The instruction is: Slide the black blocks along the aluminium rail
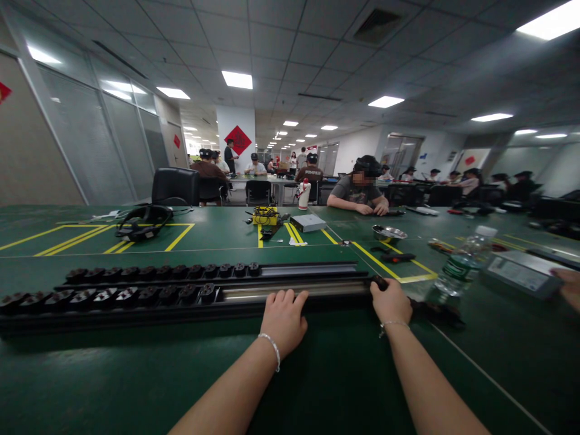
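Two long black power tracks lie side by side on the green table: the near track and the far track. Black socket modules with slotted round faces fill the left part of each. My left hand curls its fingers over the front edge of the near track, right of the last module. At that track's right end, my right hand is closed round a small black piece, mostly hidden by the fingers; it looks like another socket module. Dark items lie just right of this hand.
A water bottle and a metal box stand at right, with another person's hand beside the box. Beyond are an orange-black tool, a metal bowl, a white box and a headset. A person sits opposite.
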{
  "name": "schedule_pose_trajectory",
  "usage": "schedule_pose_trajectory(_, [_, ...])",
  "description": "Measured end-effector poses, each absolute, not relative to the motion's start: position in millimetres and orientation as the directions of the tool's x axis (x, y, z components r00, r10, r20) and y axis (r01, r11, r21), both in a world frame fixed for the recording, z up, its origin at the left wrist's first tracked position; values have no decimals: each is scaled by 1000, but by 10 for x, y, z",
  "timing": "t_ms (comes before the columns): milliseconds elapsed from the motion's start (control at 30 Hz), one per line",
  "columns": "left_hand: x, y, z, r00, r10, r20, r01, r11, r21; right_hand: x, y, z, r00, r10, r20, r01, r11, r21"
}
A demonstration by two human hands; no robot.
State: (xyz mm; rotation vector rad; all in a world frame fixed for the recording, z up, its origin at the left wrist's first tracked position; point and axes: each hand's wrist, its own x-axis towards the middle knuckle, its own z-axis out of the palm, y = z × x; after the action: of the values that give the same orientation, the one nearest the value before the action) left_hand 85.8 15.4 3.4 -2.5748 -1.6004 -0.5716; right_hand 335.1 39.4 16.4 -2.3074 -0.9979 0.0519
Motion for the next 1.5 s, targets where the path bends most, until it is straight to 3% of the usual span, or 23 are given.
schedule_pose_trajectory(1200, [856, 163, 18, 405, 847, 344, 871, -471, 136, 3375, 397, 136, 731, 655, 190, 609, -503, -613])
schedule_pose_trajectory(1500, [860, 166, 13, 404, 848, 343, 870, -472, 143, 3452, 435, 97, 740, 662, 121, 577, -531, -621])
